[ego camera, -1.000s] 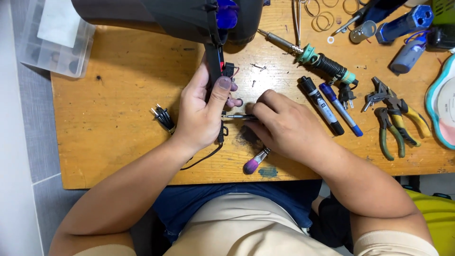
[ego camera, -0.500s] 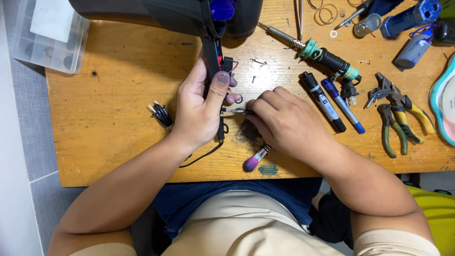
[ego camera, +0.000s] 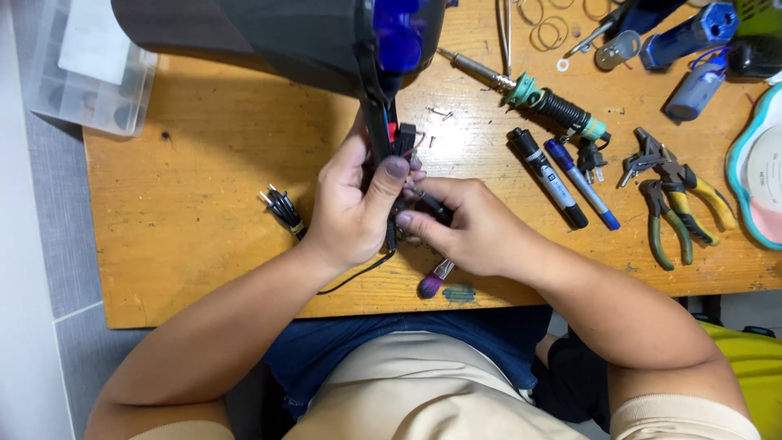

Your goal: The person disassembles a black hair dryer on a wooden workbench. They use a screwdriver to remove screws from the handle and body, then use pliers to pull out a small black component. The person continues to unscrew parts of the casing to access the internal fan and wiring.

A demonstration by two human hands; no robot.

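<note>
Head view: one wooden table carries everything, and one big black device with a blue part hangs over its far edge. Its narrow black stem runs down between the two hands. The left hand is clenched around that stem, thumb pressed on its front beside a small black plug with red wire. The right hand, touching the left, pinches a thin dark tool against the stem's lower end. One clear plastic box sits at the table's far left corner; small round shapes show inside, too blurred to tell what. Right of the hands lie one soldering iron, two marker pens side by side and two pliers. One black power plug lies just left of the left wrist, and one purple-tipped brush under the right hand.
</note>
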